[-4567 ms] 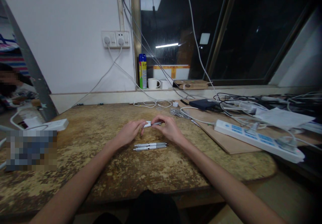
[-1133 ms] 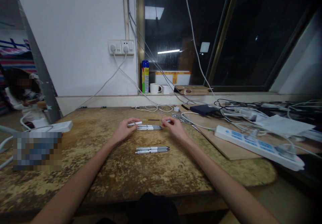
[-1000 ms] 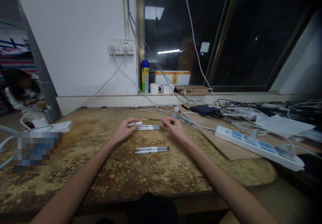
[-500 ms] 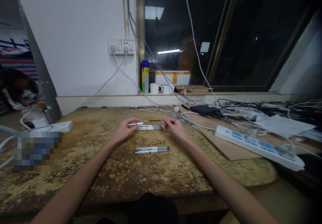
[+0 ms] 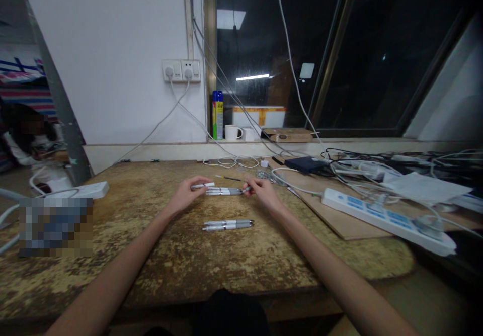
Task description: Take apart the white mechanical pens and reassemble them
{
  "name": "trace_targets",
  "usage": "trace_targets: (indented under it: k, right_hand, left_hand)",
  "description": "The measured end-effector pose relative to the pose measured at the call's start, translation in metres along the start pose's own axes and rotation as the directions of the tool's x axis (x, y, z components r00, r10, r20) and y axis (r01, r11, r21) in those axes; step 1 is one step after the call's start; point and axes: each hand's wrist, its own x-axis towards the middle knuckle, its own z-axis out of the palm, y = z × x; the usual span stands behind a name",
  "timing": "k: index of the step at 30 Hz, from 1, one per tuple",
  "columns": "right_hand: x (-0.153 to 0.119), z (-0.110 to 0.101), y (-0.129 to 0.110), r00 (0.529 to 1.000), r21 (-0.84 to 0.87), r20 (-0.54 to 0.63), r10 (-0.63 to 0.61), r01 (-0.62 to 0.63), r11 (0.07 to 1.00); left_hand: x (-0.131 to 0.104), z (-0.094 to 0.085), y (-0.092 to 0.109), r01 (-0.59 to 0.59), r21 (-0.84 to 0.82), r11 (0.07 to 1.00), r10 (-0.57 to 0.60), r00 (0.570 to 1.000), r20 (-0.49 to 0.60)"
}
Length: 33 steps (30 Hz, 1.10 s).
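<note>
My left hand [image 5: 185,193] is closed around a white pen barrel [image 5: 206,185], whose bare end points right. My right hand [image 5: 262,192] pinches a thin dark pen refill [image 5: 231,178] with a yellowish section, its free end reaching left. A small greyish piece [image 5: 247,189] also shows at the right fingertips; its kind is unclear. Between the hands, several white-and-grey pens [image 5: 224,191] lie side by side on the worn wooden table [image 5: 169,255]. Closer to me lies a pair of similar pens [image 5: 228,225].
A clear crinkled heap [image 5: 267,176] lies just beyond my right hand. To the right are a brown board [image 5: 339,228], a white power strip [image 5: 388,220] and tangled cables. Another power strip [image 5: 90,190] lies left. A person [image 5: 28,132] sits at far left.
The refill has tilted, its left end now higher than its right. The white barrel has shifted very slightly. The pens on the table stay where they were.
</note>
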Motion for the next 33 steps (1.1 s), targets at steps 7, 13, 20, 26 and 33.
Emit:
trace_targets:
  k: [7,13,20,26,33]
  right_hand:
    - [-0.001,0.000,-0.001,1.000,-0.012,0.006,-0.001,0.001,1.000]
    - [0.001,-0.001,0.002,1.000,-0.030,0.019,-0.015,0.016,0.999]
    - [0.002,-0.001,0.005,0.999,-0.025,0.038,-0.008,0.009,1.000]
    - [0.001,0.000,0.003,0.999,-0.036,0.036,0.004,-0.003,0.999]
    - [0.000,0.000,0.004,0.997,-0.119,0.044,-0.062,0.067,0.991]
  left_hand:
    - [0.001,-0.001,0.001,-0.016,-0.033,0.999,0.015,1.000,-0.011]
    - [0.000,-0.001,0.003,-0.002,-0.067,0.998,0.002,1.000,-0.010]
    - [0.000,-0.001,0.003,0.010,-0.074,0.997,-0.011,1.000,-0.003]
    - [-0.001,-0.002,0.010,0.032,-0.091,0.995,-0.032,0.999,0.006]
    - [-0.001,-0.001,0.010,0.028,-0.082,0.996,-0.025,0.999,0.027]
